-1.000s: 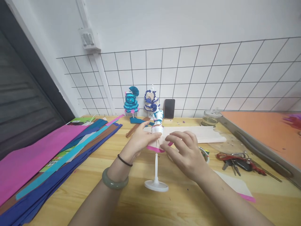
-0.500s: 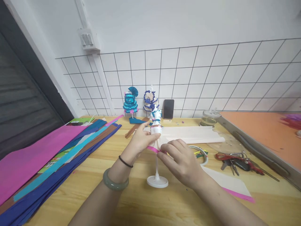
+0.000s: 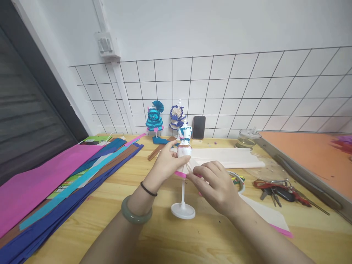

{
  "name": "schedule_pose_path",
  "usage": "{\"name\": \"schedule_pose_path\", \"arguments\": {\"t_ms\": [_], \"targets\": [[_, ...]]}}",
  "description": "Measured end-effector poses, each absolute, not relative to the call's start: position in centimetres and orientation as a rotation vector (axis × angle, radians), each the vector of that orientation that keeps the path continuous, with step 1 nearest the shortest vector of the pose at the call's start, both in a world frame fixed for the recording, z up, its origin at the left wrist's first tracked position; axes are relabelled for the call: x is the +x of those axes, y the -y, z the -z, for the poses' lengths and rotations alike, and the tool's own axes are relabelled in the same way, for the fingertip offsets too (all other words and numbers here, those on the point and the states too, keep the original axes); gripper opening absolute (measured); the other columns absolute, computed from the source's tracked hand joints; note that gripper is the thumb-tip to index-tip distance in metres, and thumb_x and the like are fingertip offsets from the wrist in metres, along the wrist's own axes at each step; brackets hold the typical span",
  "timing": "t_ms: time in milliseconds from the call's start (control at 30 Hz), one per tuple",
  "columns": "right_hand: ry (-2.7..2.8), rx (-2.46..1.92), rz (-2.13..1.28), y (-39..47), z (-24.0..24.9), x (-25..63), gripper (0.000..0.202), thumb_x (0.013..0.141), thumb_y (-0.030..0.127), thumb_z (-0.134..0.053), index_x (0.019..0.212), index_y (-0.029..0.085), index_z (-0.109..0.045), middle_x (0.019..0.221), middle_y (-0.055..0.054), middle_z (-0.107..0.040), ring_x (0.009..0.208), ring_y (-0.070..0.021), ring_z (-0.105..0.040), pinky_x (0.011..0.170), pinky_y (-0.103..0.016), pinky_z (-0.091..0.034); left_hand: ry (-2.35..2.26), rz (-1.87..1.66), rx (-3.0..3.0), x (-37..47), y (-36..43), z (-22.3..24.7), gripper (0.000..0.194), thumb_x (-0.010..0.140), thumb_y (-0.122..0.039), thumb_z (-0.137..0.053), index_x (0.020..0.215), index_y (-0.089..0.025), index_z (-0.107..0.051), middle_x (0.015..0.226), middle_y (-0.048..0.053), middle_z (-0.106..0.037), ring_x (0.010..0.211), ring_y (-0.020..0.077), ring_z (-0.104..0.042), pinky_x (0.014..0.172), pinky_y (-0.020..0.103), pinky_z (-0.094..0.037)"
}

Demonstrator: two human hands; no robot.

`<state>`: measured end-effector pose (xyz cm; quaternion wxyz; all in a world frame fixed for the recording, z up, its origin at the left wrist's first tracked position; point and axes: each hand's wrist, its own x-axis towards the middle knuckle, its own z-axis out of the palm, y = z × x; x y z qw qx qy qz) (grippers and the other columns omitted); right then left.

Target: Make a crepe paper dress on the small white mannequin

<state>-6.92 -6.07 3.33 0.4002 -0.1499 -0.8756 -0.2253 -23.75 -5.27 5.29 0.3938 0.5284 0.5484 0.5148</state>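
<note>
A small white dress form [image 3: 183, 151] on a round-based stand [image 3: 183, 211] is upright in front of me, its top trimmed with white and teal paper. My left hand [image 3: 166, 161] grips it at the hip, thumb across the front and fingers around the far side, partly hidden. Around its lower part hangs a white crepe paper strip [image 3: 183, 169] with a pink edge. My right hand [image 3: 216, 185] pinches that strip between thumb and fingers just right of the form. The strip's tail [image 3: 265, 212] runs out under my right forearm onto the table.
Coloured crepe sheets [image 3: 79, 172] cover the left side. Two decorated forms, one teal [image 3: 154, 119] and one blue and cream [image 3: 178, 117], stand behind, beside a phone [image 3: 198, 127]. To the right are a tape roll [image 3: 241, 183], keys [image 3: 279, 192], a glass pot [image 3: 247, 138] and a white paper roll [image 3: 233, 158].
My right hand has shifted slightly, gathering the strip into a fold at the form. The dress form leans a little more to the right, and the strip's tail has drawn slightly left.
</note>
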Motion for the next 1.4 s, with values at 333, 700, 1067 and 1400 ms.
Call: {"name": "schedule_pose_path", "arguments": {"t_ms": [333, 700, 1067, 1400], "targets": [[2.278, -0.305, 0.481, 6.6, -3.6, -7.4, 0.017, 0.081, 0.017, -0.058, 0.097, 0.013, -0.06, 0.076, -0.008, -0.064, 0.066, -0.0183, -0.051, 0.057, -0.032, -0.039, -1.152, -1.348, 1.297, -23.6, 5.7, -6.1, 0.076, 0.066, -0.024, -0.072, 0.132, -0.015, -0.034, 0.088, 0.008, -0.066, 0.077, 0.0159, -0.062, 0.068, 0.027, -0.047], [1.786, -0.812, -0.643, 5.5, -5.9, -5.4, 0.015, 0.087, 0.03, -0.049, 0.085, 0.019, -0.06, 0.089, -0.007, -0.063, 0.088, -0.0206, -0.058, 0.078, -0.035, -0.043, -0.894, -1.198, 1.41, -24.9, 6.7, -7.2, 0.088, 0.069, -0.024, -0.071, 0.141, -0.023, -0.019, 0.114, 0.014, -0.062, 0.103, 0.0276, -0.059, 0.08, 0.038, -0.049], [1.568, -0.511, -1.899, 4.9, -3.8, -6.8, 0.03, 0.082, 0.045, -0.055, 0.088, 0.016, -0.06, 0.083, -0.004, -0.061, 0.075, -0.0136, -0.055, 0.073, -0.028, -0.042, -0.952, -0.958, 1.329, -25.7, 7.9, -9.1, 0.078, 0.069, -0.021, -0.07, 0.136, -0.018, -0.032, 0.089, 0.009, -0.069, 0.079, 0.0219, -0.065, 0.065, 0.03, -0.049], [1.517, -0.676, -1.688, 5.7, -4.5, -7.1, 0.029, 0.07, 0.04, -0.069, 0.067, 0.016, -0.053, 0.062, 0.003, -0.053, 0.054, -0.0082, -0.045, 0.052, -0.021, -0.033, -0.913, -0.984, 1.354, -25.3, 7.6, -8.5, 0.07, 0.069, -0.021, -0.07, 0.132, -0.021, -0.039, 0.099, 0.009, -0.066, 0.086, 0.0207, -0.063, 0.07, 0.03, -0.049]]}}
